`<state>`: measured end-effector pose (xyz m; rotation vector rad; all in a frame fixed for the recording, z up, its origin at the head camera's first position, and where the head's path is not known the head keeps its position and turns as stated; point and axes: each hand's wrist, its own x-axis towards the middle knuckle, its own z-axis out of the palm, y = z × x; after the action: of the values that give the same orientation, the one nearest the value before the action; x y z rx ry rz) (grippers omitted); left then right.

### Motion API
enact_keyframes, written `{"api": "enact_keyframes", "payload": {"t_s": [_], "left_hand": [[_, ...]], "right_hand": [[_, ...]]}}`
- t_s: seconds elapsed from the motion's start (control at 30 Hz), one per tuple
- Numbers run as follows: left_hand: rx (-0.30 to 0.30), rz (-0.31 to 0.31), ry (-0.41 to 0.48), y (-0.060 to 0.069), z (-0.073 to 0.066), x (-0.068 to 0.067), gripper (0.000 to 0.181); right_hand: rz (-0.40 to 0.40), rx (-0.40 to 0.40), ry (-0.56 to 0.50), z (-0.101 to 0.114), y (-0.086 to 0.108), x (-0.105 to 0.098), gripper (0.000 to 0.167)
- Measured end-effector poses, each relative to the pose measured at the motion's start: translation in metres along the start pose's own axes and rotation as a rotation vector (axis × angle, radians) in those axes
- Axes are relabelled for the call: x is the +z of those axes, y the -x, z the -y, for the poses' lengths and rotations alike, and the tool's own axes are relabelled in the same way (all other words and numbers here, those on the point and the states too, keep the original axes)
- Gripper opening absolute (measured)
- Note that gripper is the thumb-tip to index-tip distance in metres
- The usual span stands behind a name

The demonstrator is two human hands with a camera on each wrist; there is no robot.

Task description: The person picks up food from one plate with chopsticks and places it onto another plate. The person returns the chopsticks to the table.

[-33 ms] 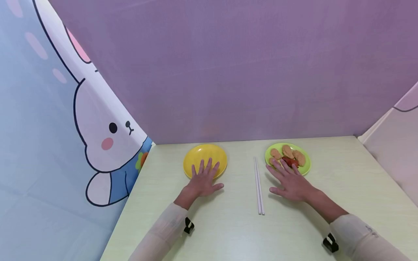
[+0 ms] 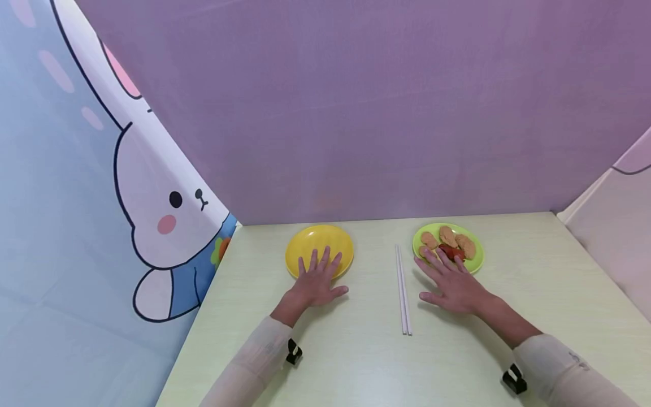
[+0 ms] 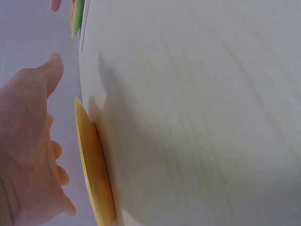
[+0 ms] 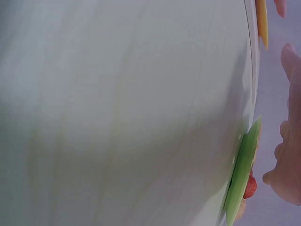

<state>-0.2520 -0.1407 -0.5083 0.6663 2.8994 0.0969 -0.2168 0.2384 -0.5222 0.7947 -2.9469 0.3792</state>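
Observation:
My left hand (image 2: 316, 284) is held with fingers spread above the near edge of a yellow plate (image 2: 317, 237). The left wrist view shows a gap between this hand (image 3: 28, 136) and the plate (image 3: 91, 160). Over the near side of a green plate (image 2: 477, 263) hovers my right hand (image 2: 455, 288), its fingers spread too and holding nothing. Several golden-brown fried pieces (image 2: 447, 236) and a red-brown piece (image 2: 451, 252) lie on the green plate, partly hidden by the fingers. Between the hands, a pair of white chopsticks (image 2: 403, 294) lies on the table.
The pale wood-grain table (image 2: 356, 362) ends at a purple backdrop (image 2: 356, 113). On the left hangs a blue cloth with a printed rabbit (image 2: 163, 192); a light panel (image 2: 620, 226) stands at the right. Black clips (image 2: 294, 351) hang at both sleeves.

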Motion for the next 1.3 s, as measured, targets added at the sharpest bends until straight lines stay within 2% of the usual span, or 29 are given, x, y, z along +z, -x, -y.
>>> {"api": "enact_keyframes", "payload": {"t_s": [0.17, 0.37, 0.67, 0.77, 0.87, 1.03, 1.3], "left_hand": [[-0.007, -0.002, 0.013, 0.000, -0.001, -0.004, 0.087], [-0.014, 0.010, 0.035, 0.000, -0.001, -0.002, 0.087], [-0.033, -0.037, 0.077, -0.002, 0.003, 0.000, 0.084], [-0.066, -0.071, 0.108, -0.003, 0.007, -0.001, 0.082], [-0.105, -0.107, 0.149, -0.006, 0.014, -0.002, 0.079], [-0.188, -0.138, 0.267, -0.012, 0.028, -0.005, 0.076], [-0.295, -0.204, 0.348, -0.015, 0.046, -0.005, 0.073]], "right_hand": [[-0.011, -0.005, 0.009, -0.001, -0.002, -0.002, 0.081], [-0.025, -0.006, 0.019, -0.001, 0.000, -0.004, 0.081], [-0.043, -0.038, 0.024, -0.004, 0.003, -0.004, 0.085], [-0.064, -0.087, 0.019, -0.005, 0.001, -0.006, 0.087], [-0.110, -0.175, 0.045, -0.005, -0.002, -0.007, 0.088], [-0.182, -0.302, 0.082, -0.003, -0.007, -0.007, 0.079], [-0.105, -0.329, 0.027, 0.005, -0.014, -0.005, 0.060]]}}
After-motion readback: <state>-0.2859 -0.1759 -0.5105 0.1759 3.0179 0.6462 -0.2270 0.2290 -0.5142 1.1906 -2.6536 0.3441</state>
